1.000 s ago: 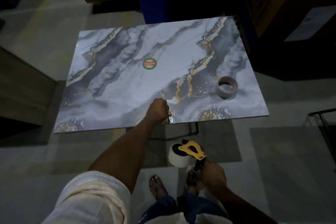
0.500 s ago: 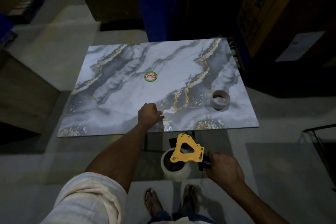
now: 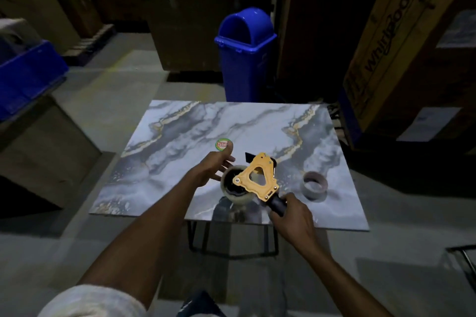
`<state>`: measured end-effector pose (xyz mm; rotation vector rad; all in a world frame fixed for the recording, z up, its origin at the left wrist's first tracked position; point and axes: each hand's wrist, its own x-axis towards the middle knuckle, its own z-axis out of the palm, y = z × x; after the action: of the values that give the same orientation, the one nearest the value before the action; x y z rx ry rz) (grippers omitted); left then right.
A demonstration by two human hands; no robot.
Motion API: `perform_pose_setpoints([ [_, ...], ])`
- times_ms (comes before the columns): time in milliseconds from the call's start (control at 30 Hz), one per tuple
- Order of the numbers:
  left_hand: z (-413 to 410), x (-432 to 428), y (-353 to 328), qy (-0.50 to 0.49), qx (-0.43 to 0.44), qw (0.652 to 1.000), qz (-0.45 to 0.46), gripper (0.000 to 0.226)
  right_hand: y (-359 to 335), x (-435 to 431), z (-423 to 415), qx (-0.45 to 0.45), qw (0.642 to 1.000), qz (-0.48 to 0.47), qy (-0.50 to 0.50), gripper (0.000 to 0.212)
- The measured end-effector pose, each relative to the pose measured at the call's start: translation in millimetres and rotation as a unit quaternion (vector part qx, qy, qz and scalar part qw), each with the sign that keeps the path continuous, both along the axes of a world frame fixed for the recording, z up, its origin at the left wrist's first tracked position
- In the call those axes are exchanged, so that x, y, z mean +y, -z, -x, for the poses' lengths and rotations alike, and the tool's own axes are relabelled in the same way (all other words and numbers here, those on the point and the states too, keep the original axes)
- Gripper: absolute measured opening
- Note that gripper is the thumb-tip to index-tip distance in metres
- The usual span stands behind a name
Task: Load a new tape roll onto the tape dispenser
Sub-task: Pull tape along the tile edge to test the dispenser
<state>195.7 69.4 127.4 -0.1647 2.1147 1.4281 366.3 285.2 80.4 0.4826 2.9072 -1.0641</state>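
Yellow tape dispenser (image 3: 257,180) w/ new tape roll (image 3: 233,186) seated, above desk (image 3: 180,136) near edge; right hand (image 3: 293,216) grip closed on handle, left hand (image 3: 215,166) grip loose beside roll. Next: thread tape end, likely.

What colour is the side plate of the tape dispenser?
Yellow-orange, on the tape dispenser; clearest in the head view.

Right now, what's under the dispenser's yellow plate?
A clear tape roll sits on the hub beneath the yellow plate. The plate hides the roll's right side and most of the hub.
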Motion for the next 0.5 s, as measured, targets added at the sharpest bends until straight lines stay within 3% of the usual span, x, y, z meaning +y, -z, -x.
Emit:
perform_pose_setpoints([
  [133,23.7,-15.2,7.6,-0.033,0.027,0.998,0.045,0.069,1.7,-29.7,46.9,-0.007,0.996,0.08,0.037,0.038],
  [333,76.6,-33.4,22.1,-0.136,0.037,0.985,-0.101,0.046,4.6,-85.6,126.2,-0.006,0.977,0.205,0.065,0.022],
  [500,121.8,-46.2,27.0,-0.176,0.076,0.978,-0.078,0.042,16.0,-119.4,189.1,-0.022,0.973,0.21,0.098,0.035],
])
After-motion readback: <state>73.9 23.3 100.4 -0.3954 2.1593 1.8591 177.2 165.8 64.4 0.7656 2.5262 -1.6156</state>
